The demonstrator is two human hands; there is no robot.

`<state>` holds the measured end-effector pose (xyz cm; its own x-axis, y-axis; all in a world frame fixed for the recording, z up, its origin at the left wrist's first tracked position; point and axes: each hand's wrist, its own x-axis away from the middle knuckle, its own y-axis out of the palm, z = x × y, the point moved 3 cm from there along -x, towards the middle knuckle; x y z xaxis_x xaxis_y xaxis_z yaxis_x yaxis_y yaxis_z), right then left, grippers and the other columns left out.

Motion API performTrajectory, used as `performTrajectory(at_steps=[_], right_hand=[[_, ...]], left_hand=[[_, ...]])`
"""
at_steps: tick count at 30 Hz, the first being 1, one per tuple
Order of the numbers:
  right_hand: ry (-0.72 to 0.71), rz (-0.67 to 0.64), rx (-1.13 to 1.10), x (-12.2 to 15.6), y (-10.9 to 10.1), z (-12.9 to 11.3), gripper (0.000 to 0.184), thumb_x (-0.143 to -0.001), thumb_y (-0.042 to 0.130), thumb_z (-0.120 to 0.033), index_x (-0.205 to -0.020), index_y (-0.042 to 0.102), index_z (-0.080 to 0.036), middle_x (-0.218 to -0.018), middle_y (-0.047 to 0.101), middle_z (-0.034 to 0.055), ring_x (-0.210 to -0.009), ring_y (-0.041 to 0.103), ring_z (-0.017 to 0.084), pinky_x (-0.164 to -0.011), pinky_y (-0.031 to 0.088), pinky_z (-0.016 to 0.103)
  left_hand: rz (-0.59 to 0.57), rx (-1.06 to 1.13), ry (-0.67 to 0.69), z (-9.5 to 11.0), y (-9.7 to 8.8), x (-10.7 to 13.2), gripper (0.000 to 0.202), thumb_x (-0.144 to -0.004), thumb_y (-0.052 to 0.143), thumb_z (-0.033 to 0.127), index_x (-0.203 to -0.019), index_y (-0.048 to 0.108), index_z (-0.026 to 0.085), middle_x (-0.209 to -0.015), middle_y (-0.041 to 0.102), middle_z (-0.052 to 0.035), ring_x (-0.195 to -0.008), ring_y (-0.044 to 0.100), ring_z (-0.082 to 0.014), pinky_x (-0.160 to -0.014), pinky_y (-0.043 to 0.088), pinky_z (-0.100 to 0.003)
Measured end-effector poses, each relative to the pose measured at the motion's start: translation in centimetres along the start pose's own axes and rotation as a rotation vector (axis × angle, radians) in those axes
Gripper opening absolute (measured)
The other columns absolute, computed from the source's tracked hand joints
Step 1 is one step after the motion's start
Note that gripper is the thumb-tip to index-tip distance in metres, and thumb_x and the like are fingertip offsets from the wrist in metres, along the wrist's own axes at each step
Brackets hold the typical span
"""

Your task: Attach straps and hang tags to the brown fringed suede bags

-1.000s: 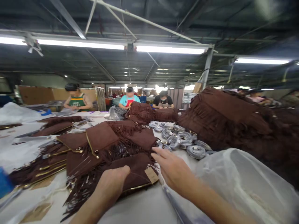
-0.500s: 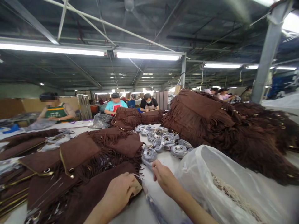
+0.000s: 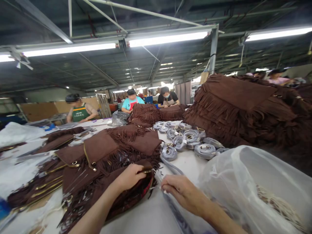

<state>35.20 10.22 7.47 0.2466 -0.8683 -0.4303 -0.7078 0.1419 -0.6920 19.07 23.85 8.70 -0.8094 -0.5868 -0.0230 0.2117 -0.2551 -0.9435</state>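
— Hands first: what is each one doing?

— Left hand (image 3: 130,177) is closing over the top edge of a brown fringed bag (image 3: 136,191) at twelve o'clock. The fingers are curling over the rim and the thumb is hidden. Right hand (image 3: 181,191) is pinching the edge of a clear plastic sleeve (image 3: 172,165) at one o'clock, fingers bunched tight, just beside the bag.

— Where is the bag lying?

— It is lying flat on the white table (image 3: 146,217), close in front of the person. It is touching the stack of like bags (image 3: 97,152) spreading away towards ten o'clock.

— How is it going to handle?

— Judging by the look, the suede is soft and limp, and light enough for one hand. The fringe is hanging loose and is likely to snag. The firmer top edge with the metal trim is offering the best hold, and the left hand is gripping there. The sleeve is looking thin and slippery, so a pinch at its edge is suiting it.

— Surroundings?

— Coiled grey straps (image 3: 190,141) are lying at one o'clock beyond the sleeve. A heap of brown bags (image 3: 243,107) is rising at two o'clock. A large clear plastic bag (image 3: 255,182) is sitting at three o'clock, with something corded showing inside. Three co-workers (image 3: 131,102) are working at the far end, around twelve o'clock, well apart from these hands.
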Motion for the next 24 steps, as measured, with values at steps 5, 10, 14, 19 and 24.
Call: performTrajectory(at_steps=[5,10,14,19,24], right_hand=[[-0.103,-0.313,0.445,-2.0,5.0,-2.1,0.020,-0.081,0.048,-0.006,-0.090,0.063,-0.017,-0.091,0.069,0.0076,-0.080,0.062,0.021,-0.065,0.043,0.028],[0.096,-0.279,0.570,-2.9,7.2,1.1,0.027,-0.082,0.044,-0.002,-0.096,0.064,-0.013,-0.102,0.066,0.0135,-0.092,0.062,0.026,-0.071,0.045,0.032],[0.050,-0.224,0.445,-3.0,5.9,2.3,0.023,-0.091,0.039,-0.008,-0.093,0.061,-0.016,-0.092,0.066,0.0084,-0.081,0.060,0.021,-0.069,0.042,0.030],[0.047,-0.194,0.213,-3.2,4.7,2.9,0.020,-0.094,0.036,-0.013,-0.088,0.054,-0.020,-0.087,0.061,0.0023,-0.078,0.055,0.017,-0.070,0.039,0.027],[0.054,-0.163,0.128,-3.1,4.3,3.2,0.019,-0.093,0.036,-0.015,-0.082,0.050,-0.022,-0.081,0.056,-0.0003,-0.075,0.049,0.016,-0.069,0.038,0.027]], left_hand=[[-0.035,-0.042,0.031,0.4,-0.7,-0.2,0.023,-0.087,0.047,0.022,-0.092,0.070,0.020,-0.092,0.074,-0.0011,-0.086,0.064,-0.0201,-0.083,0.048,-0.027],[0.115,-0.340,0.068,1.6,0.3,2.8,0.041,-0.088,0.044,0.009,-0.125,0.055,0.022,-0.126,0.060,-0.0094,-0.113,0.056,-0.0257,-0.100,0.043,-0.039],[-0.079,-0.495,0.184,2.8,4.3,6.2,0.029,-0.096,0.035,0.014,-0.103,0.063,0.019,-0.105,0.068,-0.0093,-0.096,0.062,-0.0248,-0.086,0.051,-0.036],[0.035,-0.319,-0.127,1.4,4.7,6.1,0.046,-0.086,0.038,0.004,-0.126,0.057,0.019,-0.127,0.064,-0.0100,-0.115,0.059,-0.0245,-0.104,0.043,-0.038],[0.170,-0.071,-0.150,-0.3,2.3,3.4,0.041,-0.090,0.040,0.016,-0.122,0.064,0.026,-0.128,0.066,-0.0038,-0.120,0.057,-0.0245,-0.113,0.034,-0.041]])
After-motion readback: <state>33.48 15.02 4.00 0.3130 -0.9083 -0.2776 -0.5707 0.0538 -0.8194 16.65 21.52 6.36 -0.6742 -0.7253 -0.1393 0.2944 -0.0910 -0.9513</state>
